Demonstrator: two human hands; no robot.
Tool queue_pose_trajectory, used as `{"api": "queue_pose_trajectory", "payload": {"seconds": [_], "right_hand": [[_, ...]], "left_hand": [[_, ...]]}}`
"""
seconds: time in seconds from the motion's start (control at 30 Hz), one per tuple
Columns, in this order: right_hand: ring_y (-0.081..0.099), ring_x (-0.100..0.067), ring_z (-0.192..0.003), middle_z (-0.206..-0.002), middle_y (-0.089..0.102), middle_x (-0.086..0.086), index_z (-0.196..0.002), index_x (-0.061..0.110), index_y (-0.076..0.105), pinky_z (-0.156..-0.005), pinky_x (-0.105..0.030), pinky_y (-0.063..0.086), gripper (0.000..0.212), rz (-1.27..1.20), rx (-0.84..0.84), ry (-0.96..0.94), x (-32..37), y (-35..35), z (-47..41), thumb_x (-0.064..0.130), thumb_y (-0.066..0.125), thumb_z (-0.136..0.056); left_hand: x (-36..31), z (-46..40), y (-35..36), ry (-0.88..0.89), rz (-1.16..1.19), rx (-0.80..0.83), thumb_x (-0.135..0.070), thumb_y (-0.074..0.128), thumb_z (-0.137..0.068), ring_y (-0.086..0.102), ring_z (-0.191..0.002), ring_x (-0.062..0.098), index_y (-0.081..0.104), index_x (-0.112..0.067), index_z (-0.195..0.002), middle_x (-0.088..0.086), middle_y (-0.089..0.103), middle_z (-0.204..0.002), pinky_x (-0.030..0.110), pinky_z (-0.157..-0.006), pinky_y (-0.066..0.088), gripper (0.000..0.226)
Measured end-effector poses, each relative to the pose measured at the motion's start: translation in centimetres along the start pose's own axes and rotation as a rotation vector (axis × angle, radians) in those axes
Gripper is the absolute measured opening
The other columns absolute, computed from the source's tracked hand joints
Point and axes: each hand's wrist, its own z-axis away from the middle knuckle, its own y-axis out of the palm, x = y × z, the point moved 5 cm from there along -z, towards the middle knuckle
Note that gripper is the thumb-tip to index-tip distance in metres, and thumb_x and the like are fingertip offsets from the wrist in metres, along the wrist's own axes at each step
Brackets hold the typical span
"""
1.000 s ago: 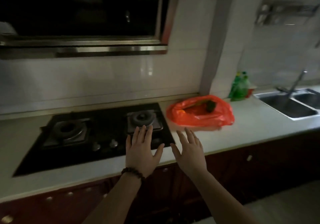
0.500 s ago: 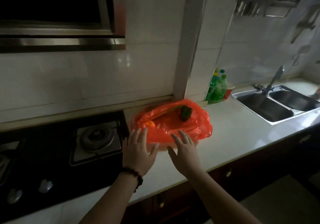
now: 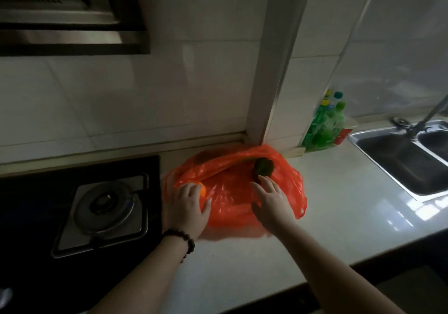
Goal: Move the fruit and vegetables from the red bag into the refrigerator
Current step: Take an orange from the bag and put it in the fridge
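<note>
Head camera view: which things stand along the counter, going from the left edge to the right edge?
Gas burner → left hand → red bag → right hand → green bottles → sink.

L hand [image 3: 188, 205] flat, fingers spread, R hand [image 3: 272, 199] reaching fwd, fingers straight

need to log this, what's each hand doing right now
Left hand: open, fingers reaching onto the orange fruit in the red bag, not gripping it.
Right hand: open, fingertips near the green vegetable, holding nothing.
</note>
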Motion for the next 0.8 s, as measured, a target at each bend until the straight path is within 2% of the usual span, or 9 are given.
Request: {"api": "queue_pose_trajectory", "payload": {"seconds": [0.17, 0.3, 0.37, 0.43, 0.47, 0.53, 0.63, 0.73, 0.8], "right_hand": [[0.011, -0.027, -0.145, -0.156, 0.02, -0.008, -0.144, 0.025, 0.034, -0.118, -0.042, 0.009, 0.054, 0.182, 0.091, -0.22, -4.0, 1.8, -6.8, 0.017, 0.049, -0.093], [0.01, -0.03, -0.145, -0.156, 0.018, -0.012, -0.145, 0.02, 0.033, -0.117, -0.044, 0.004, 0.052, 0.381, 0.231, -0.429, -6.5, 4.1, -11.1, 0.014, 0.044, -0.095], [0.03, -0.034, -0.139, -0.148, 0.036, -0.015, -0.136, 0.02, 0.049, -0.113, -0.049, 0.02, 0.05, 0.483, 0.259, -0.533, -7.2, 4.9, -12.4, 0.017, 0.058, -0.087], [0.058, -0.03, -0.116, -0.125, 0.061, -0.01, -0.112, 0.024, 0.069, -0.097, -0.046, 0.045, 0.047, 0.545, 0.252, -0.577, -7.9, 5.9, -13.5, 0.023, 0.078, -0.066], [0.064, -0.027, -0.106, -0.116, 0.067, -0.006, -0.103, 0.026, 0.073, -0.088, -0.043, 0.051, 0.046, 0.57, 0.25, -0.593, -8.3, 6.4, -14.0, 0.026, 0.083, -0.058], [0.067, -0.025, -0.098, -0.109, 0.07, -0.004, -0.097, 0.027, 0.075, -0.081, -0.04, 0.054, 0.049, 0.573, 0.259, -0.612, -9.0, 7.4, -14.9, 0.034, 0.088, -0.05], [0.067, -0.026, -0.097, -0.103, 0.072, -0.004, -0.091, 0.025, 0.076, -0.082, -0.041, 0.054, 0.05, 0.595, 0.245, -0.639, -9.5, 8.3, -15.6, 0.042, 0.089, -0.045], [0.066, -0.024, -0.093, -0.097, 0.071, -0.001, -0.087, 0.027, 0.075, -0.081, -0.039, 0.052, 0.035, 0.614, 0.18, -0.685, -9.0, 7.9, -15.7, 0.035, 0.082, -0.053], [0.063, -0.025, -0.096, -0.102, 0.068, -0.002, -0.097, 0.024, 0.072, -0.08, -0.04, 0.052, 0.038, 0.555, 0.145, -0.711, -8.6, 7.4, -15.3, 0.029, 0.079, -0.06]], "left_hand": [[0.5, -3.2, 3.8, -0.113, -0.131, 0.064, -0.04, 0.071, -0.076, 0.052, -0.114, 0.028, 0.063, -0.019, -0.11, 0.004, 0.059, -0.119, 0.043, -0.094, 0.043, 0.042], [2.0, -4.6, 6.3, -0.281, -0.179, 0.176, -0.051, 0.066, -0.078, 0.035, -0.131, 0.031, 0.046, -0.023, -0.136, 0.004, 0.037, -0.145, 0.043, -0.106, 0.032, 0.067], [2.5, -4.9, 7.3, -0.339, -0.183, 0.224, -0.053, 0.068, -0.076, 0.027, -0.136, 0.03, 0.033, -0.027, -0.144, 0.003, 0.023, -0.152, 0.042, -0.108, 0.03, 0.081], [3.0, -5.2, 8.4, -0.393, -0.174, 0.277, -0.051, 0.071, -0.075, 0.022, -0.139, 0.028, 0.023, -0.029, -0.147, 0.002, 0.013, -0.155, 0.039, -0.106, 0.032, 0.089], [3.4, -5.3, 9.0, -0.414, -0.171, 0.301, -0.048, 0.072, -0.075, 0.022, -0.139, 0.027, 0.021, -0.03, -0.148, 0.002, 0.01, -0.156, 0.039, -0.105, 0.033, 0.091], [4.1, -5.3, 10.2, -0.448, -0.136, 0.324, -0.042, 0.076, -0.073, 0.023, -0.14, 0.027, 0.02, -0.029, -0.148, 0.003, 0.009, -0.156, 0.04, -0.106, 0.036, 0.094], [4.9, -5.3, 11.5, -0.48, -0.119, 0.33, -0.036, 0.079, -0.071, 0.024, -0.14, 0.027, 0.02, -0.029, -0.147, 0.002, 0.01, -0.156, 0.042, -0.103, 0.04, 0.096], [5.0, -5.7, 11.8, -0.488, -0.149, 0.319, -0.035, 0.078, -0.073, 0.031, -0.136, 0.027, 0.024, -0.027, -0.146, 0.001, 0.018, -0.154, 0.042, -0.101, 0.042, 0.09], [4.9, -5.8, 11.8, -0.494, -0.161, 0.319, -0.034, 0.075, -0.076, 0.035, -0.134, 0.027, 0.026, -0.027, -0.145, 0.002, 0.022, -0.152, 0.043, -0.098, 0.045, 0.086]]}}
